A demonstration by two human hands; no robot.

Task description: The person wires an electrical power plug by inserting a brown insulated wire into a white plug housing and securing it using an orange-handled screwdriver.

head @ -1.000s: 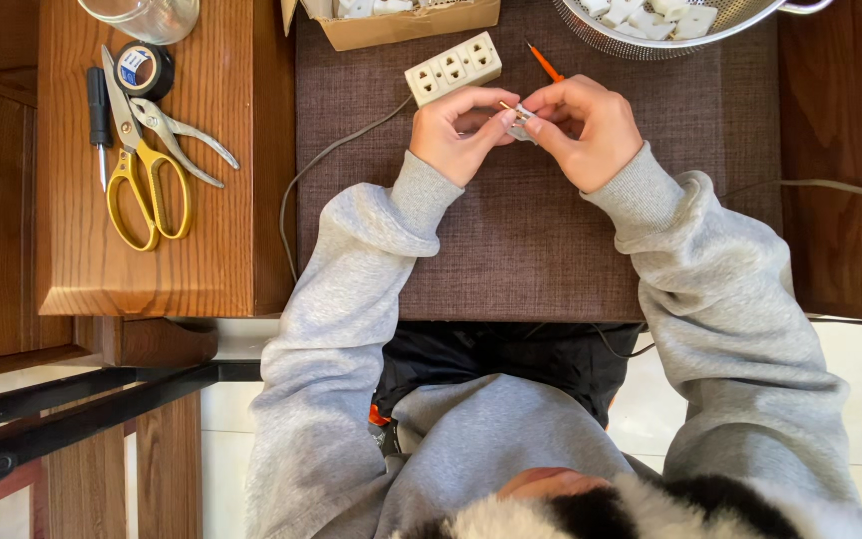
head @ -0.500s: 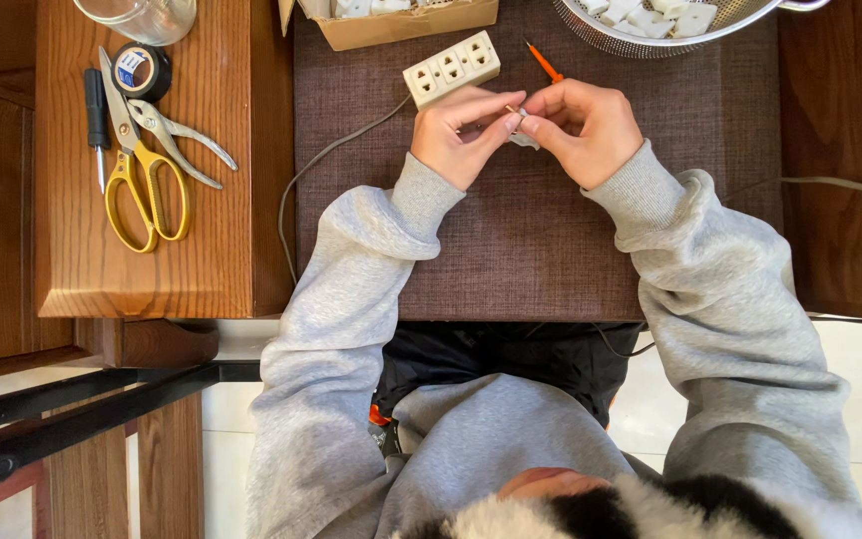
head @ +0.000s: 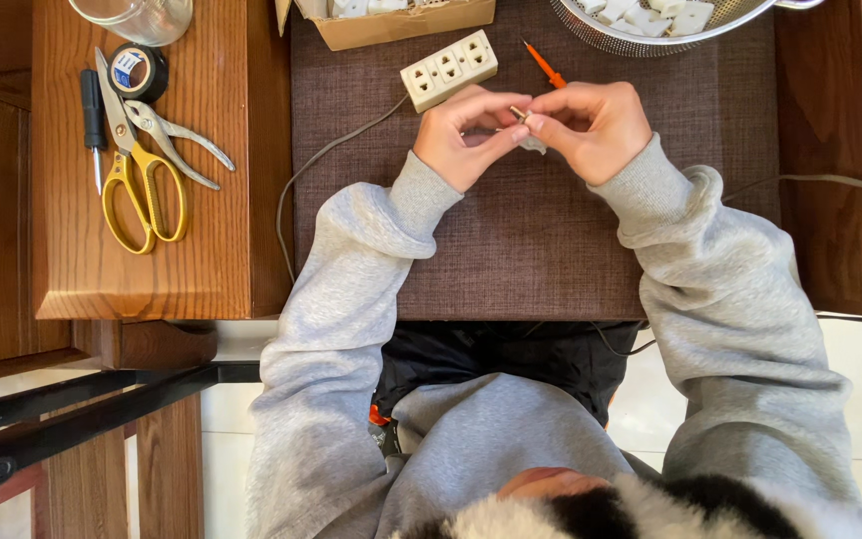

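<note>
A small metal-tipped part (head: 519,114), too small to identify, is pinched between the fingertips of both hands above a dark brown woven mat (head: 551,250). The left hand (head: 463,135) and right hand (head: 596,125) meet closed on it, apparently mid-way through a fine fitting or twisting step; the next move seems to call for a steady, precise grip. Just beyond the hands lie a cream three-outlet power strip (head: 449,70) with its grey cord (head: 321,160) and an orange-handled screwdriver (head: 545,65). Yellow-handled scissors (head: 137,170), pliers (head: 177,140) and black tape (head: 137,72) rest on the wooden side table (head: 132,269).
</note>
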